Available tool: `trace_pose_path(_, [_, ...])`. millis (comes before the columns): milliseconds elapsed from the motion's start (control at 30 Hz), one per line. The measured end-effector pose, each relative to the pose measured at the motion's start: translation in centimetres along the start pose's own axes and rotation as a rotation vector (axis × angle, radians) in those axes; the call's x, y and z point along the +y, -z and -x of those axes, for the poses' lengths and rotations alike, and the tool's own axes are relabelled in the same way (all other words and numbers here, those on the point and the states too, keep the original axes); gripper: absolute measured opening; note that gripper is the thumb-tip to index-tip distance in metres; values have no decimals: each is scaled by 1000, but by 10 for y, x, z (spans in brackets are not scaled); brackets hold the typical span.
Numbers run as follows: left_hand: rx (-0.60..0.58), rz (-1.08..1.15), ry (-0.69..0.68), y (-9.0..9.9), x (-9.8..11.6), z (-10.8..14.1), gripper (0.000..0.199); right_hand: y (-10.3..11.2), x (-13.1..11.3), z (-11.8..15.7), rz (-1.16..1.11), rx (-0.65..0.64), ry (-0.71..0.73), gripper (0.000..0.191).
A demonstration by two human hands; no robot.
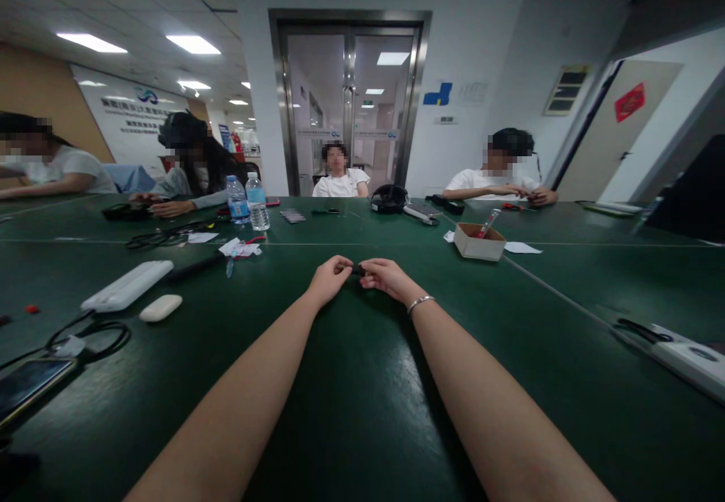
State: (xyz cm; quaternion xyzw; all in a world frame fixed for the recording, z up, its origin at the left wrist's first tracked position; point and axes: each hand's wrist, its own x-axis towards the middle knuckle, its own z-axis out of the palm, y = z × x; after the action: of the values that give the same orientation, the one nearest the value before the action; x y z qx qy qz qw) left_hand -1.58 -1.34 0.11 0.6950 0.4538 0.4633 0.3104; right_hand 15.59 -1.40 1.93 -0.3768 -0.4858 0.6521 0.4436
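Both arms reach forward over a dark green table [362,381]. Between my fingertips is a small black object [357,269], mostly covered by the fingers, so its kind cannot be made out. My left hand [331,278] pinches its left end between thumb and fingers. On its other side, my right hand [387,278] is closed on the right end, the lower fingers curled in. A silver bracelet [421,303] circles the right wrist. The two hands are close together, near the middle of the table.
To the left lie a white power bank [129,286], a white oval case [161,308], a phone [35,383] and cables. Two water bottles [257,204] stand farther back. A small box [479,243] sits right of centre, a white power strip [692,358] far right. Several people sit around the table.
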Motion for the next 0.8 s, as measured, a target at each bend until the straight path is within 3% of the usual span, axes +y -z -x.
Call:
trace_pose_path(267, [19,56,-36,3,5,-1,21,3,2,-3,15,-18,-5,11])
trace_pose_path(467, [-21,96,121,1,1,-2,30,2,-1,1,-6,-28,11,5])
trace_pose_path(633, [55,54,32,2,-1,-2,20,1,0,1,-8,-35,7,6])
trace_pose_path(800, [40,86,91,3,3,-2,19,1,0,1,-14,-7,1,6])
